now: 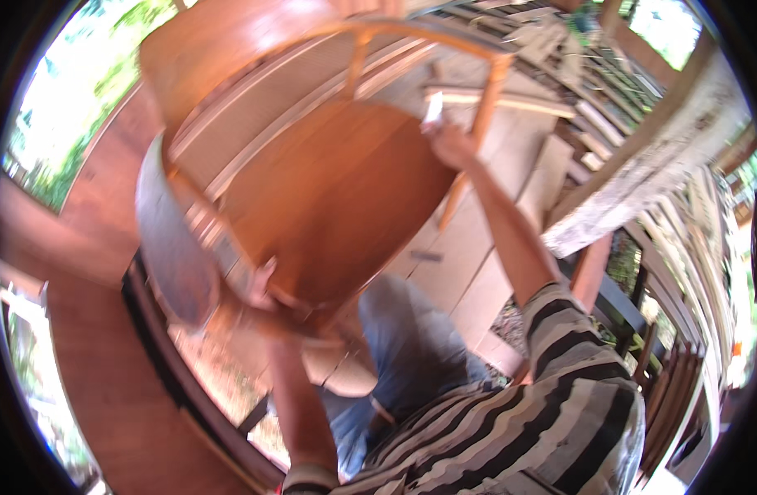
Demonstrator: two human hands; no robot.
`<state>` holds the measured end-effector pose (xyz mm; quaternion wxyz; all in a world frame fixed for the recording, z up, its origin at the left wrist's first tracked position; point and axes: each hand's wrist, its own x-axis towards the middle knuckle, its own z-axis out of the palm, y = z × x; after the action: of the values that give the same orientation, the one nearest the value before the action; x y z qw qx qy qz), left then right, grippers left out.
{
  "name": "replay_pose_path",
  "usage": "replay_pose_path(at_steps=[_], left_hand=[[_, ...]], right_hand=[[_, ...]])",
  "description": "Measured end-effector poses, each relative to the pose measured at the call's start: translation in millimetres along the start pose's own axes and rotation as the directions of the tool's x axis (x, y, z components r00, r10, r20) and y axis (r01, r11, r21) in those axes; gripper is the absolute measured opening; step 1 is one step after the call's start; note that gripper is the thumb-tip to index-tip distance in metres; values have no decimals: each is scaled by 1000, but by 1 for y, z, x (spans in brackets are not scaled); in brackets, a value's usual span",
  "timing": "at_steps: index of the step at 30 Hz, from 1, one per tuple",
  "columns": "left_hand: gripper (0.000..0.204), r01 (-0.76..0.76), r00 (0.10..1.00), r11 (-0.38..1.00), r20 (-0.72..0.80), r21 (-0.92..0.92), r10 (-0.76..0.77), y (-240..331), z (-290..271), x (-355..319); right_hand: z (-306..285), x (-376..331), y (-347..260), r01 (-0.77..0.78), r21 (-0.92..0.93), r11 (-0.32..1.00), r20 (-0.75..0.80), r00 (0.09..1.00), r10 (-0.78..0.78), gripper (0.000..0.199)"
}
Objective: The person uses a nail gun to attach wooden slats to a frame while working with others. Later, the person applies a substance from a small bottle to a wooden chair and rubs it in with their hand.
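A glossy orange-brown wooden armchair [337, 190] fills the middle of the view, tilted, its curved backrest toward the upper left. Near the seat's front left corner, my left hand [267, 299] grips the chair around its armrest end. Its fingers reach toward the seat and are blurred. Over the right side of the seat, beside the upright that bears the far armrest, is my right hand [452, 147]. Its fingers are closed on a small white piece [434, 107], too blurred to tell whether paper or cloth.
Brown wooden panels [89, 355] curve along the left. A pale, weathered post [634, 157] slants in at the right. Behind it lie stacks of wood strips [700, 239]. Flat boards [469, 247] cover the ground under the chair, and my bent knee [411, 330] is close to the seat.
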<state>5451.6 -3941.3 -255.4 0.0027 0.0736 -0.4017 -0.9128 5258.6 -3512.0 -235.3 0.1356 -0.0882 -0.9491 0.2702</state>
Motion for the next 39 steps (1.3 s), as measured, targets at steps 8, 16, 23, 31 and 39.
replay_pose_path(at_steps=[8, 16, 23, 31, 39], left_hand=[[61, -145, 989, 974, 6, 174, 147, -19, 29, 36], [57, -163, 986, 939, 14, 302, 167, -24, 40, 41], [54, -185, 978, 926, -33, 329, 207, -16, 20, 40], [52, -234, 969, 964, -48, 126, 242, -15, -27, 33], [66, -172, 981, 981, 105, 94, 162, -9, -25, 28]], right_hand=[[15, 8, -21, 6, 116, 993, -2, 1000, -5, 46], [-2, -11, -16, 82, 53, 995, -141, 987, -74, 36], [2, -11, -20, 88, 46, 995, -119, 989, -82, 34], [-2, -5, -28, -53, -19, 998, -5, 999, 53, 44], [-6, -7, -25, 1, -50, 999, -31, 1000, -3, 46]])
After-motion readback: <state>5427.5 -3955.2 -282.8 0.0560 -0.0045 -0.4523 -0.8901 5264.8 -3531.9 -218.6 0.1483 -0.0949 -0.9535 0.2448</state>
